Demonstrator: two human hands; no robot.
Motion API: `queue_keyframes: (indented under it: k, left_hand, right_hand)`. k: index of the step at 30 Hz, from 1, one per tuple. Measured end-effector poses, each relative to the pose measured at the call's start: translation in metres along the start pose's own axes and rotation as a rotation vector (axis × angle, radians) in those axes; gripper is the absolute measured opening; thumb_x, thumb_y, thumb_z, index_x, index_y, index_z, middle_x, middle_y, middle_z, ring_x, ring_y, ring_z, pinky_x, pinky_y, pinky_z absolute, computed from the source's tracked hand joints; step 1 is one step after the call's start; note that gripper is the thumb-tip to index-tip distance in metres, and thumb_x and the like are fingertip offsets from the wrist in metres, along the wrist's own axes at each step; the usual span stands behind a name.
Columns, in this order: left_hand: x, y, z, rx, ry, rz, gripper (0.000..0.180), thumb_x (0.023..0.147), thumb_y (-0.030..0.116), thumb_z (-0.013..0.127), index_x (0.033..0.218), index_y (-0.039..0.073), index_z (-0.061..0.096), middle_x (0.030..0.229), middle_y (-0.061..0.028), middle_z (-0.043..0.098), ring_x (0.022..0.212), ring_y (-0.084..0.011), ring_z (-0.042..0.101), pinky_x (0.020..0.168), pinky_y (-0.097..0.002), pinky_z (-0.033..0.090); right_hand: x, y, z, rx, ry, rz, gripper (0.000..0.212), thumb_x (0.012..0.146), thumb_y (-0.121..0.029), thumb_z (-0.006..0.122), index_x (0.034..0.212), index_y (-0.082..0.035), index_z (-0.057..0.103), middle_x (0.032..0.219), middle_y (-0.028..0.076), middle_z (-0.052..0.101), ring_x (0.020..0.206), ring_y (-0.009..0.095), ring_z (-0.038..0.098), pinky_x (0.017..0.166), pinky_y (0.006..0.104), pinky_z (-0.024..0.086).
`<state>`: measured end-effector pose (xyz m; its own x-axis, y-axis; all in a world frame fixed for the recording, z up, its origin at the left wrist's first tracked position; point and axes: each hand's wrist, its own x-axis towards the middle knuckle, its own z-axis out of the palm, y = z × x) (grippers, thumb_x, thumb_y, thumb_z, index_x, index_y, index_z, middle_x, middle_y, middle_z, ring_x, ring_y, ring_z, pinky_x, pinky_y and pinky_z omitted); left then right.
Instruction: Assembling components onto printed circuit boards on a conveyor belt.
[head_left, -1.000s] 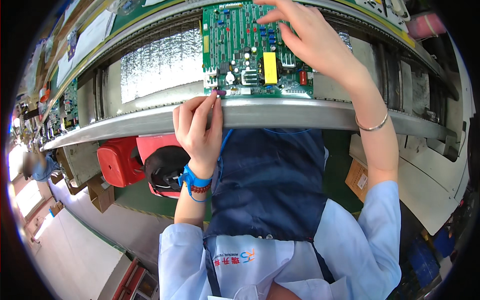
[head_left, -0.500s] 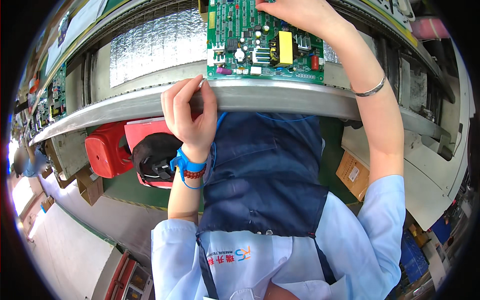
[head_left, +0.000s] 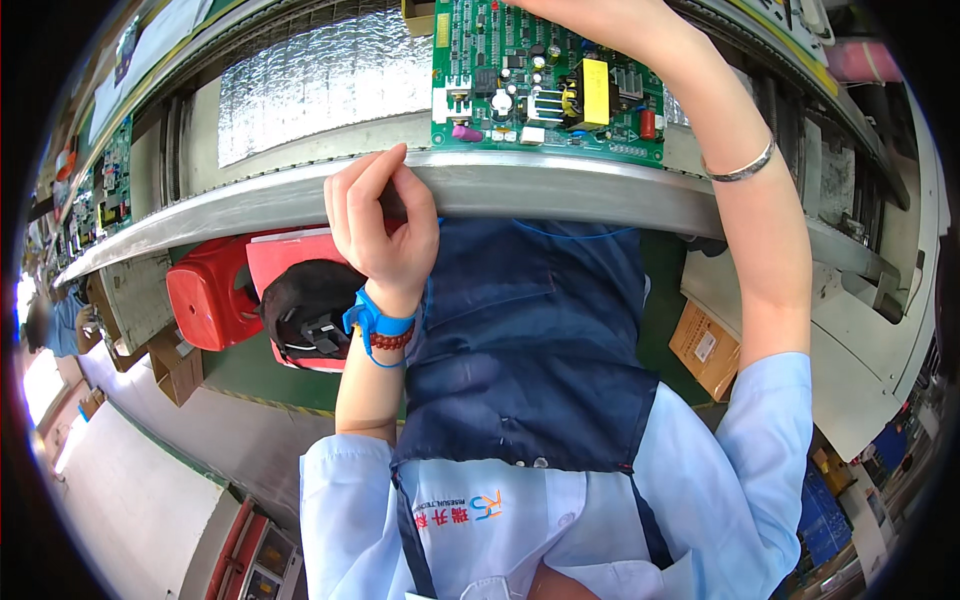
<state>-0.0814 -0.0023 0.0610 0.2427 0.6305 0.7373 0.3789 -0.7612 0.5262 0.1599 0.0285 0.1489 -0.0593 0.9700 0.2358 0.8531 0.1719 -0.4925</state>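
My left hand [head_left: 378, 220] rests against the front metal rail [head_left: 560, 185], its fingers loosely curled in and the thumb close to the index finger. I see nothing held in it. Just beyond the rail, to the right of that hand, lies a green circuit board [head_left: 480, 75] full of parts. Among them are a yellow-wrapped transformer [head_left: 594, 95], a red component [head_left: 648, 124] and a purple one [head_left: 466, 132]. My right hand [head_left: 590, 15] reaches over the board's far part; the picture's upper edge cuts off its fingers, so their hold is hidden.
Silvery foil sheet [head_left: 320, 85] covers the bed left of the board. More boards [head_left: 112, 190] stand at the far left. Below the rail are a red stool [head_left: 205, 295] and a black bag [head_left: 312, 310]. A cardboard box [head_left: 705, 348] sits at the right; a person [head_left: 65, 322] is far left.
The circuit board has shifted a little right and away from me. My right hand has moved farther up, taking its fingers out of the picture. My left fingers and thumb have drawn closer together.
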Motion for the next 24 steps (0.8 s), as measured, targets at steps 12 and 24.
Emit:
queue_keyframes:
  k: [12, 24]
  left_hand:
    - [0.0, -0.001, 0.002, -0.042, 0.012, 0.016, 0.025, 0.073, -0.013, 0.061, 0.095, -0.002, 0.062, 0.084, -0.0118, 0.063, 0.071, -0.025, 0.057, 0.063, -0.0317, 0.046]
    - [0.0, 0.0, 0.002, -0.037, 0.019, 0.031, 0.027, 0.072, -0.014, 0.059, 0.096, -0.002, 0.062, 0.084, -0.0115, 0.063, 0.07, -0.025, 0.057, 0.062, -0.0316, 0.046]
  right_hand:
    - [0.004, 0.004, 0.003, -0.039, -0.023, 0.011, 0.026, 0.075, -0.001, 0.061, 0.098, -0.001, 0.048, 0.077, 0.011, 0.064, 0.079, 0.029, 0.062, 0.077, 0.0397, 0.042]
    - [0.0, 0.013, 0.002, -0.048, -0.025, 0.018, 0.026, 0.075, -0.002, 0.059, 0.099, 0.0, 0.048, 0.074, 0.012, 0.062, 0.078, 0.03, 0.062, 0.078, 0.04, 0.043]
